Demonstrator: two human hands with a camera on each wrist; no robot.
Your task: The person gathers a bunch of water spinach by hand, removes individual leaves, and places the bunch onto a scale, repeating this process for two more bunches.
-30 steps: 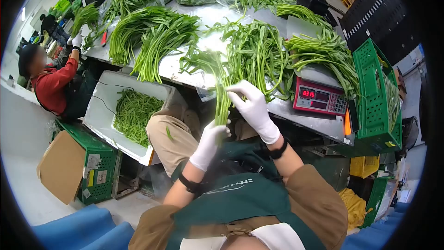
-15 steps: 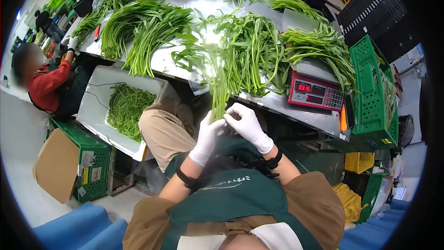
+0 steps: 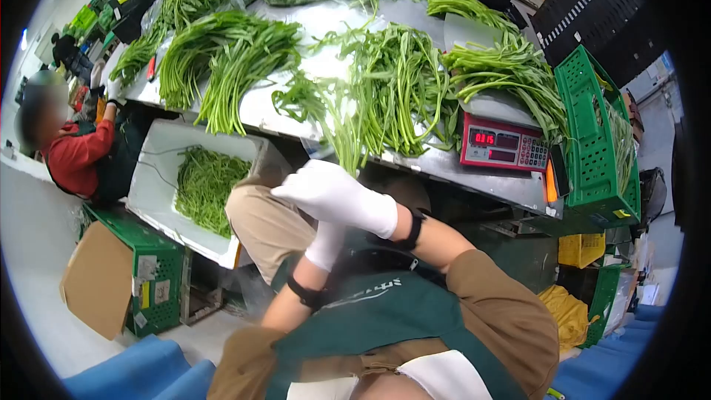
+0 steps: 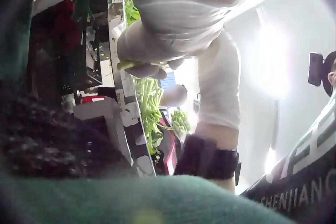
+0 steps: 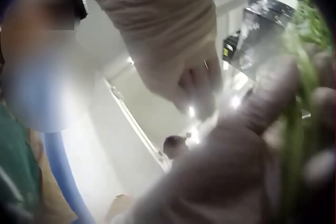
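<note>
My gloved left hand (image 5: 262, 111) grips a bunch of water spinach (image 3: 342, 130) by its stems, and the leafy ends reach toward the table edge. In the head view most of that hand is hidden beneath the right one; its white cuff (image 3: 324, 243) shows. My gloved right hand (image 3: 326, 191) crosses over the left in front of the stems, back upward, fingers bent and turned left. In the right wrist view its bent fingers (image 5: 199, 85) hang above the left hand; I cannot tell if they hold anything. Loose water spinach (image 3: 400, 89) lies beyond on the metal table (image 3: 444, 163).
A white foam box (image 3: 148, 207) with trimmed greens (image 3: 211, 189) stands at left. A red scale (image 3: 503, 144) carries a bundle; a green crate (image 3: 600, 141) stands at right. More bundles (image 3: 244, 59) lie on the table. Another person (image 3: 81, 144) works at left.
The right hand has moved from pinching near the stem ends leftward across the left hand. The left hand has drawn slightly toward the body and is now mostly covered.
</note>
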